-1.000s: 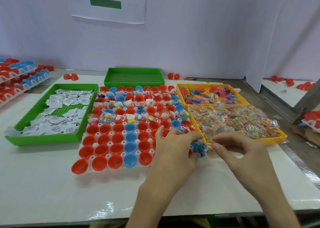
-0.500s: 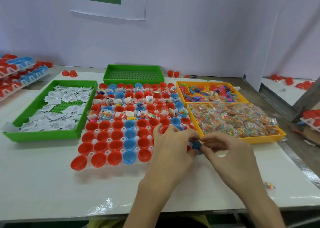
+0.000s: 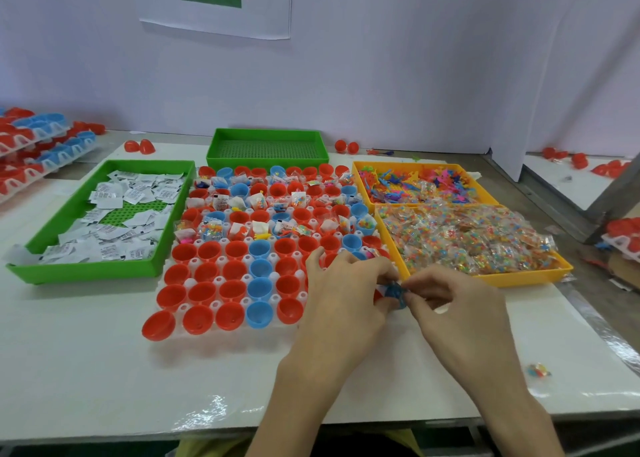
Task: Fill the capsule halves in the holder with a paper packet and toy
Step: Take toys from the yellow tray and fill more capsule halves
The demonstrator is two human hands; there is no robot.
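Note:
A white holder (image 3: pixel 274 276) full of red and blue capsule halves lies mid-table; its far rows carry packets and toys, while the near rows look bare inside. At its near right corner my left hand (image 3: pixel 341 290) and my right hand (image 3: pixel 453 304) meet over a small blue toy (image 3: pixel 394 290), both pinching it with fingertips. My left hand covers several capsule halves beneath it. Paper packets (image 3: pixel 114 214) fill the green tray (image 3: pixel 83 271) at left.
A second green tray (image 3: pixel 266 136) sits behind the holder. Two yellow trays at right hold plastic toys (image 3: pixel 415 182) and clear candy bags (image 3: pixel 471 238). One small bag (image 3: pixel 538 370) lies loose near the right edge. Stacked capsule holders (image 3: pixel 38 144) stand far left.
My right hand moved left to meet my left hand at the blue toy. A small bag now lies on the table by the right edge. The camera tilted down slightly.

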